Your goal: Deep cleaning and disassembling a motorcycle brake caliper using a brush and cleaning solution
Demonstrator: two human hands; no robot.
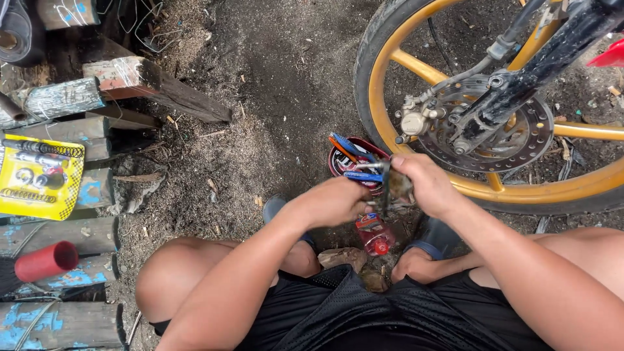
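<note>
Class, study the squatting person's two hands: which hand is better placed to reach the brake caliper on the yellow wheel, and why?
Probably the right hand. It is closer to the yellow wheel and sits just below the brake caliper. The left hand lies farther away, across the dark small part both hands grip.

Ground (273,78): loose dry dirt, rough, matt. Wheel rim (390,58): glossy yellow painted metal; tyre (364,45) matt black rubber. Brake disc (520,140): bare drilled metal, dull sheen. Planks (62,101) far left: rough weathered wood, flaking blue paint. Blister pack (40,177): glossy yellow card, clear plastic. Tube (45,261): smooth red plastic. Shorts (364,312): black mesh cloth, matt. Small bottle (375,234): glossy red plastic.
</note>
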